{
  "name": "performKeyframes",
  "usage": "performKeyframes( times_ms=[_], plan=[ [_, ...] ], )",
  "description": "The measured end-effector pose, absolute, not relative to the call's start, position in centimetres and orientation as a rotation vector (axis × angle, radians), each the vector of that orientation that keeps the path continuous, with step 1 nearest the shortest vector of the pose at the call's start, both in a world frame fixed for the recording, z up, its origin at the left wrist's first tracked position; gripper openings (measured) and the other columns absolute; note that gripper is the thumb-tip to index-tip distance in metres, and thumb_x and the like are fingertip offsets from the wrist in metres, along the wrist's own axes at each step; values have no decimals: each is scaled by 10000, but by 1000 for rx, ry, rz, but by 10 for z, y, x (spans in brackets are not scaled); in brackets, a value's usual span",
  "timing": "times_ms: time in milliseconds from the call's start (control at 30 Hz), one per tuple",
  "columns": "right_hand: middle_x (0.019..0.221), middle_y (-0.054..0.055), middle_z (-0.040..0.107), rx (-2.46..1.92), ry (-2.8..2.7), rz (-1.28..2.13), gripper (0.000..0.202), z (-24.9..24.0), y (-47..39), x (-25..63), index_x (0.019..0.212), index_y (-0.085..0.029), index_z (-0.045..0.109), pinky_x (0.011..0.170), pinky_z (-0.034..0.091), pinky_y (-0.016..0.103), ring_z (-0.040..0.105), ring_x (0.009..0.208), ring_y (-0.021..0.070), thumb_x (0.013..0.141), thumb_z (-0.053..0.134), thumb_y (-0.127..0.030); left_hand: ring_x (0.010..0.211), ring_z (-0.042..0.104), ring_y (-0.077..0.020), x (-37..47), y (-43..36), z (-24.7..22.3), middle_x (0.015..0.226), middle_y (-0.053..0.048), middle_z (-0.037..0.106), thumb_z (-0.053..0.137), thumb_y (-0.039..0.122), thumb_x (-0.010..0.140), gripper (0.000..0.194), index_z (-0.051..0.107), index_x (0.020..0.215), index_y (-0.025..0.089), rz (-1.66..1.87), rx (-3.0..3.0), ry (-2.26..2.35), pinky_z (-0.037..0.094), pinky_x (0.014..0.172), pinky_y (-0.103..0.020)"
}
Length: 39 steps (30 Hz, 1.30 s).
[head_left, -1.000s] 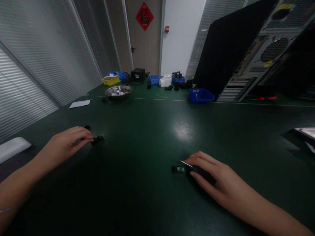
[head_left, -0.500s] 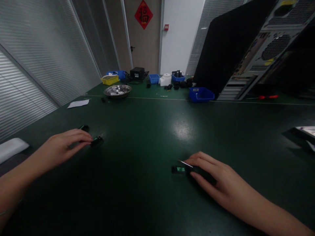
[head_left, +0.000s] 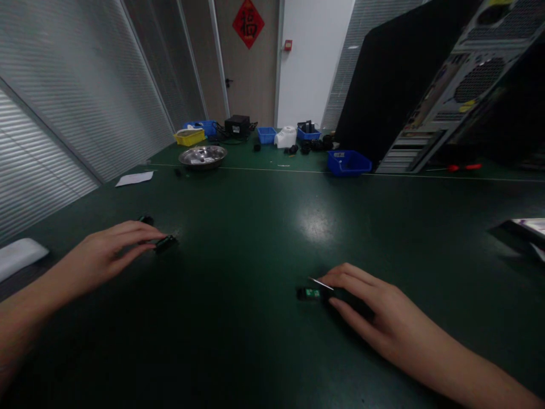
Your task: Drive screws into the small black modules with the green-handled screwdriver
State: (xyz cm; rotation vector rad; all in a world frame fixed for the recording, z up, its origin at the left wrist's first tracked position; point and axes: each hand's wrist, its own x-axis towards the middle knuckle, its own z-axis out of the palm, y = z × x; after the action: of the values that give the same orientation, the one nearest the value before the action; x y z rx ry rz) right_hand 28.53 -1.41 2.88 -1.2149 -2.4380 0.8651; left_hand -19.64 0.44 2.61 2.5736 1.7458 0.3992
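On the green table [head_left: 238, 227], my left hand [head_left: 123, 244] pinches a small black part [head_left: 165, 243] between thumb and fingers. Another dark part [head_left: 146, 220] lies just behind those fingers. My right hand [head_left: 361, 304] is closed around a dark-handled tool, whose thin metal shaft [head_left: 321, 283] points left. Under the shaft lies a small black piece with a green circuit board [head_left: 312, 293], close to my right fingertips; whether they touch it is unclear.
A metal bowl [head_left: 203, 157] and white paper [head_left: 134, 179] are at the back left. Blue bins [head_left: 349, 163], a yellow bin [head_left: 189, 137] and a black box [head_left: 237, 126] line the back. A computer case [head_left: 451, 96] stands at the right.
The black part in my left fingers has turned slightly, and its green face shows less. My left hand has shifted a little. My right hand and its tool look unchanged.
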Motion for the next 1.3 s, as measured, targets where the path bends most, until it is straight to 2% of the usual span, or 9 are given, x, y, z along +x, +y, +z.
performKeyframes(
  times_ms=[100,267,700,900,1067,1300],
  plan=[
    [1144,61,658,-1210,-2431,860,259,29,-13,285,1184,-263,627,846,576,362,680,964,205,979,482,-200,1077,654,-271,-201,11,23,1228,-79,679,473,336,915,393,653,1255,252,292,2566,1615,540,933,-436],
    [1149,65,642,-1209,-2438,896,244,28,-12,285,1184,-252,609,866,565,370,666,991,207,991,467,-203,1101,648,-248,-202,20,22,1263,-83,656,438,302,960,378,633,1275,230,176,2512,1560,524,954,-393],
    [1162,39,622,-1215,-2435,953,253,28,-11,285,1214,-276,578,869,548,358,653,1001,191,1005,461,-196,1048,659,-237,-206,24,26,1194,-80,667,491,337,949,328,664,1197,210,194,2524,1566,549,900,-363],
    [1163,35,618,-1210,-2443,960,251,26,-12,287,1216,-277,578,862,543,355,648,993,187,1009,459,-199,1076,642,-256,-201,15,29,1196,-75,678,509,406,925,344,671,1161,215,208,2513,1663,520,939,-393],
    [1159,30,615,-1214,-2441,972,264,25,-12,288,1228,-287,568,854,544,361,646,988,191,1008,454,-198,1100,612,-243,-187,-1,32,1215,-63,666,477,287,929,293,704,1087,189,153,2497,1769,480,964,-389],
    [1163,28,612,-1208,-2435,973,257,24,-11,288,1223,-296,562,849,550,362,650,987,190,1009,446,-211,1058,584,-225,-173,-5,26,1165,-43,618,483,314,931,275,721,1006,198,359,2482,1759,444,968,-367]
  ],
)
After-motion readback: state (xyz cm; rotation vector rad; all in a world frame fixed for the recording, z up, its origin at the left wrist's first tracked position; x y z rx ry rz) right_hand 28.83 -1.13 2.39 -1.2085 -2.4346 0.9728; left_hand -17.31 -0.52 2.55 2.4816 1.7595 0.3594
